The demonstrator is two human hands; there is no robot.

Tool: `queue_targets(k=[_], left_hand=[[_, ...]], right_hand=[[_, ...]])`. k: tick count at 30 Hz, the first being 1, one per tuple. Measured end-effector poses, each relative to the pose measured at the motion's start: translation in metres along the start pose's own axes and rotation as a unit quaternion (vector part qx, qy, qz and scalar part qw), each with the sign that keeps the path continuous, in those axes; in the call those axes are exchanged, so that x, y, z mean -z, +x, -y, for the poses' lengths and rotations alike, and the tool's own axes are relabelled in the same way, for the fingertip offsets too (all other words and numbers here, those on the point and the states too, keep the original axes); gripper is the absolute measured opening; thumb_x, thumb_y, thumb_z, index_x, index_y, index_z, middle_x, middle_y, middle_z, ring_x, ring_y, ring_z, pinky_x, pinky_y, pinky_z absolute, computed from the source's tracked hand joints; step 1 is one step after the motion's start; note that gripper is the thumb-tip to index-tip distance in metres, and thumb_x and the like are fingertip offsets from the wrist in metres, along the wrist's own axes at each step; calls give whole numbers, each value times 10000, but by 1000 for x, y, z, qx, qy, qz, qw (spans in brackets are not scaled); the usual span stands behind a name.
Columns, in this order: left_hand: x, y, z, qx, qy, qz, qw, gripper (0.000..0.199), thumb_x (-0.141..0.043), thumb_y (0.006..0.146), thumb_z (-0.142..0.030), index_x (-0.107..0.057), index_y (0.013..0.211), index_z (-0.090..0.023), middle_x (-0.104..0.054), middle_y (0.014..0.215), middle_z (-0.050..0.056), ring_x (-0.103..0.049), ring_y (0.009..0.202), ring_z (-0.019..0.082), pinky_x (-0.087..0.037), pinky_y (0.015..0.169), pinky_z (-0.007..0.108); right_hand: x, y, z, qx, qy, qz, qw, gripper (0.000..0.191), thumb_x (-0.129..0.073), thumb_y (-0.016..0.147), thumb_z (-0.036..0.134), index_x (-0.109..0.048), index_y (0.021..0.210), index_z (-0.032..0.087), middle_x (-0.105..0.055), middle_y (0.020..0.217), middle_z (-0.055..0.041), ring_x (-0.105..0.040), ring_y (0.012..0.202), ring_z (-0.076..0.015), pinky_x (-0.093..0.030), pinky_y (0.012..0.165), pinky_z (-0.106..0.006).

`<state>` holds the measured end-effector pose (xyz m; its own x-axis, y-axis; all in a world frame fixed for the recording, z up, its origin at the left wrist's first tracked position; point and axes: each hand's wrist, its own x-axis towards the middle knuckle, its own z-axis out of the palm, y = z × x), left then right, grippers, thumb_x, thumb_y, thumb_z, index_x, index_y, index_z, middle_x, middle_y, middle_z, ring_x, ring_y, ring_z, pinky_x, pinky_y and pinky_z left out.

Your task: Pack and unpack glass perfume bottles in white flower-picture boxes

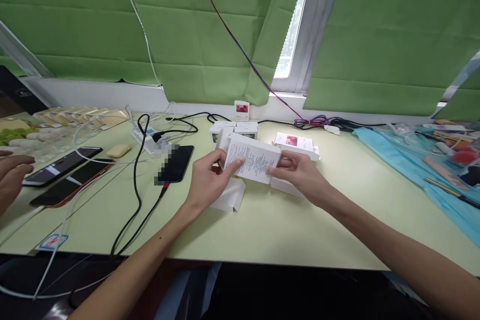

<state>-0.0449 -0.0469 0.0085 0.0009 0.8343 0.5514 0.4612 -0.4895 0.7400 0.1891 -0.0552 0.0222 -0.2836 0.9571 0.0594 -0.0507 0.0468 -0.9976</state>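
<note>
Both my hands grip a small white cardboard box (pixel 252 157) with printed text facing me, held tilted above the table. My left hand (pixel 210 175) pinches its left end, where a flap stands out. On the right end, the fingers and thumb of my right hand (pixel 298 172) are closed. Below the box lie a white box piece with an open flap (pixel 229 196) at left and another white box (pixel 287 187) partly hidden at right. Just behind are a white box with a pink picture (pixel 294 142), two small white boxes (pixel 245 129) and an upright one (pixel 242 110).
A phone (pixel 178 162) with a black cable lies left of my hands, near a power strip (pixel 148 142). Further left are two more phones (pixel 75 180), a yellow soap-like piece (pixel 118 151) and another person's hand (pixel 13 177). A blue plastic sheet (pixel 397 160) with clutter covers the right side.
</note>
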Motion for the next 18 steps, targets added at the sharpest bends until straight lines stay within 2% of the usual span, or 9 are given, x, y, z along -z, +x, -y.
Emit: queue_targets(k=[4, 7, 9, 11, 14, 18], left_hand=[[-2, -1, -8, -10, 19, -20, 1000, 397, -709, 859, -455, -502, 641, -195, -474, 620, -32, -425, 589, 107, -369, 503, 239], [-2, 2, -11, -28, 25, -15, 999, 377, -689, 878, -450, -520, 657, -196, -525, 638, -16, -466, 607, 115, -426, 520, 238], [-1, 4, -13, -46, 14, 9, 999, 281, -668, 901, -426, -612, 758, -191, -624, 758, 11, -542, 668, 124, -481, 544, 229], [3, 5, -13, -58, 0, 28, 998, 210, -654, 918, -404, -681, 948, -198, -686, 971, 39, -610, 748, 127, -520, 558, 215], [14, 4, -11, -54, 3, 22, 998, 233, -647, 928, -389, -680, 1083, -218, -670, 1144, 51, -649, 780, 118, -539, 562, 202], [34, 0, -2, -62, 70, 23, 995, 202, -617, 944, -383, -686, 974, -196, -707, 1002, 44, -647, 752, 124, -535, 589, 212]], right_hand=[[2, 1, 7, 23, -18, -32, 999, 456, -923, 648, 380, -742, 1017, 181, -804, 1025, -85, -769, 985, -290, -598, 992, -544], [8, 4, 12, 53, -41, -40, 997, 455, -925, 642, 404, -735, 986, 174, -802, 1018, -94, -765, 997, -303, -608, 969, -538], [15, 7, 15, 90, -66, -56, 992, 447, -918, 651, 423, -714, 965, 178, -799, 1002, -88, -765, 974, -299, -622, 934, -518], [27, 11, 18, 132, -102, -92, 982, 453, -908, 657, 445, -666, 942, 190, -790, 922, -69, -770, 889, -288, -643, 849, -490], [56, 21, 19, 180, -177, -169, 953, 510, -891, 662, 455, -560, 977, 230, -754, 830, -34, -758, 786, -284, -647, 721, -466], [103, 36, 9, 258, -298, -262, 881, 549, -830, 713, 426, -517, 1126, 247, -740, 973, -63, -747, 882, -283, -621, 815, -468]])
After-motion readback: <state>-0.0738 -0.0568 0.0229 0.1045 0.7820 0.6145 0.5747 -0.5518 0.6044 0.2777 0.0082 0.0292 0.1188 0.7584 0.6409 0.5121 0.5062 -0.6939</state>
